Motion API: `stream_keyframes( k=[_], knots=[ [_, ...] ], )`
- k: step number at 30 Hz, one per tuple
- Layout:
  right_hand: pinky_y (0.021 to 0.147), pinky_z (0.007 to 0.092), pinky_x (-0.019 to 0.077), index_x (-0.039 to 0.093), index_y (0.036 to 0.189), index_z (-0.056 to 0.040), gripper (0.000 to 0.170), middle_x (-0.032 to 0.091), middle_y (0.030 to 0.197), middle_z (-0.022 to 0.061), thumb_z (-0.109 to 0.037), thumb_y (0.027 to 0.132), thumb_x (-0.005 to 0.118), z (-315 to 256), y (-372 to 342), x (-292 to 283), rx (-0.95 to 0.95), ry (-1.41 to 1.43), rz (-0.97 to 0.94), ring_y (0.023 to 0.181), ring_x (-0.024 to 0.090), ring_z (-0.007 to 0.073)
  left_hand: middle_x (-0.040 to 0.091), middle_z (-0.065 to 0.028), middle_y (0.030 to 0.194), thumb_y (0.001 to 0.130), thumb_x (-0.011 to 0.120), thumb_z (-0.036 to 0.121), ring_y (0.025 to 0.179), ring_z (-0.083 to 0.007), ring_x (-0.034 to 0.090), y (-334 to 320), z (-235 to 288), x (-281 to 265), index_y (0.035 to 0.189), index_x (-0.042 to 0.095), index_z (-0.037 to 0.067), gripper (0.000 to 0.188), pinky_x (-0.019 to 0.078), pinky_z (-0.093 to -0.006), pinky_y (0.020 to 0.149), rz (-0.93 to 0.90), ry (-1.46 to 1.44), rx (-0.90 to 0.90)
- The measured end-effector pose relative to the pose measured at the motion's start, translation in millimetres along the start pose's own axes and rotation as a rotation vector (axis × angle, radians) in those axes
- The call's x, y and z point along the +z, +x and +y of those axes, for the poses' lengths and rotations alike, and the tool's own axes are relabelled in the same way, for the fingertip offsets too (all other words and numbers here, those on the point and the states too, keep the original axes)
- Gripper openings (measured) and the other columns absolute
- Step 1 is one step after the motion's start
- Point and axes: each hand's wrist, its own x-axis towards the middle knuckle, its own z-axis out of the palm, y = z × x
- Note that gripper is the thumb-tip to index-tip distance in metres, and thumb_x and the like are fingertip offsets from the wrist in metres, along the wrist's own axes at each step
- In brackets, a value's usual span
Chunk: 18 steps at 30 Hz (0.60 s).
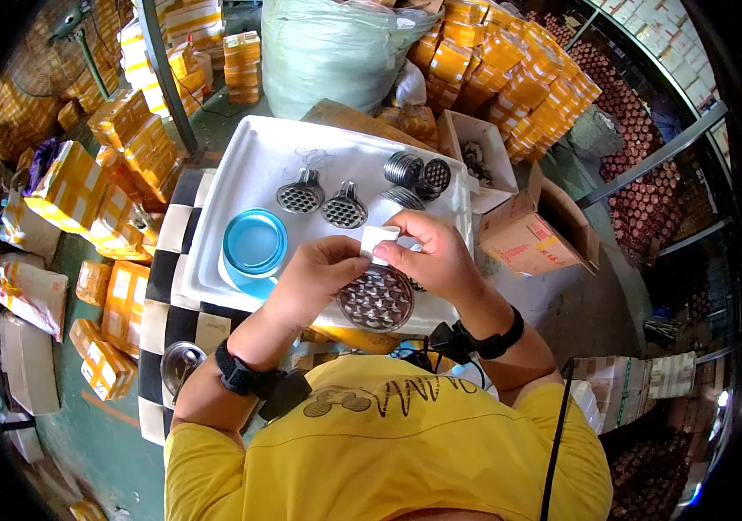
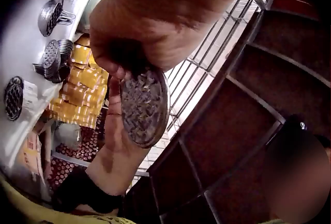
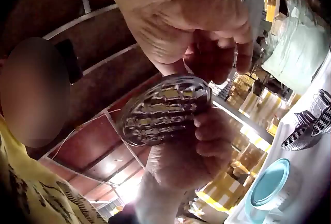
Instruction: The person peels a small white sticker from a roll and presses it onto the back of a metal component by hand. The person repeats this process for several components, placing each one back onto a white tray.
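Observation:
In the head view a round metal piece [image 1: 376, 298] with a honeycomb-like pattern hangs just below both hands, above the white tray's near edge. A small white label or paper [image 1: 379, 238] covers its top; the left hand [image 1: 323, 271] pinches it from one side, the right hand [image 1: 440, 260] from the other. The patterned face shows between the hands in the left wrist view [image 2: 145, 107] and the right wrist view [image 3: 165, 111]. What the fingertips press behind the white piece is hidden.
On the white tray [image 1: 241, 148] lie several patterned metal pieces [image 1: 345, 208], stacked ones [image 1: 402, 169] at the right, and a blue-lidded round container [image 1: 255, 243] at the left. An open cardboard box [image 1: 523, 234] stands right of the tray; a metal bowl [image 1: 182, 360] sits on the checkered surface.

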Motion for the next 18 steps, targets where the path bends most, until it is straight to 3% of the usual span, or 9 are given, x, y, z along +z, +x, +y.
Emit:
stream_keyframes(
  k=[7, 13, 18],
  knots=[
    [0.066, 0.0217, 0.0421, 0.058, 0.085, 0.0018, 0.012, 0.058, 0.075, 0.0017, -0.008, 0.079, 0.061, -2.6, -1.9, 2.0, -0.004, -0.040, 0.028, 0.072, 0.050, 0.0055, 0.061, -0.0060, 0.085, 0.079, 0.059, 0.005, 0.073, -0.0094, 0.056, -2.0, 0.3, 0.6, 0.095, 0.058, -0.005, 0.019, 0.0451, -0.0215, 0.067, -0.032, 0.023, -0.030],
    [0.059, 0.0222, 0.0405, 0.056, 0.077, 0.0022, 0.013, 0.055, 0.068, 0.0013, -0.010, 0.078, 0.062, 2.0, -3.8, 1.2, -0.031, -0.132, 0.069, 0.065, 0.048, 0.0052, 0.060, -0.0036, 0.077, 0.082, 0.059, 0.011, 0.068, -0.0064, 0.052, -2.6, 3.6, 6.2, 0.092, 0.059, -0.006, 0.019, 0.0439, -0.0212, 0.061, -0.049, 0.126, 0.055],
    [0.055, 0.0224, 0.0389, 0.055, 0.074, 0.0035, 0.017, 0.054, 0.066, 0.0020, -0.011, 0.079, 0.061, 3.2, -3.4, 0.0, -0.076, -0.185, 0.092, 0.062, 0.047, 0.0052, 0.060, -0.0050, 0.068, 0.081, 0.060, 0.013, 0.062, -0.0060, 0.050, 0.5, 2.2, 2.0, 0.088, 0.059, -0.004, 0.018, 0.0428, -0.0229, 0.056, 0.003, 0.501, 0.181]
  ],
)
